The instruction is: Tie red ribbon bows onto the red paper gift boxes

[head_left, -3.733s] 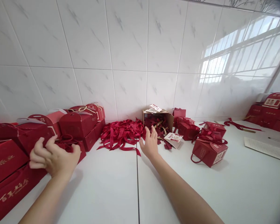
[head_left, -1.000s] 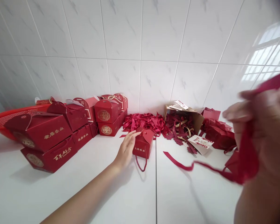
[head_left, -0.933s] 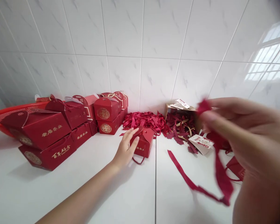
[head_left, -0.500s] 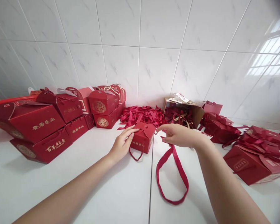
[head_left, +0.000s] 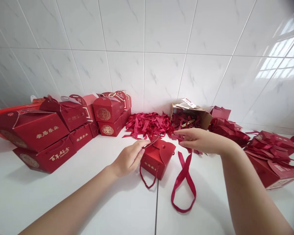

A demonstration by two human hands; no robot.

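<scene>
A small red gift box (head_left: 150, 160) with gold lettering stands in front of me. Its lid flaps are partly raised, and a twisted cord handle (head_left: 149, 186) hangs down its front. My left hand (head_left: 127, 158) pinches a top flap at the box's left side. To the right of the box, my right hand (head_left: 202, 141) hovers with its index finger stretched out. A dark red ribbon (head_left: 185, 171) hangs in a crossed loop from its curled fingers, down to the white table; the grip itself is hidden.
Stacked red gift boxes (head_left: 49, 130) line the left side beside a red basket rim (head_left: 12, 111). A ribbon pile (head_left: 149, 122) lies behind, next to a cardboard box (head_left: 205, 119) of ribbons. Ribbon-tied boxes (head_left: 267, 166) sit at right, before a tiled wall.
The gift box has come nearer to me and tilted, and its flap has been lifted by my left hand. My right hand has shifted right with the ribbon, whose loop has narrowed.
</scene>
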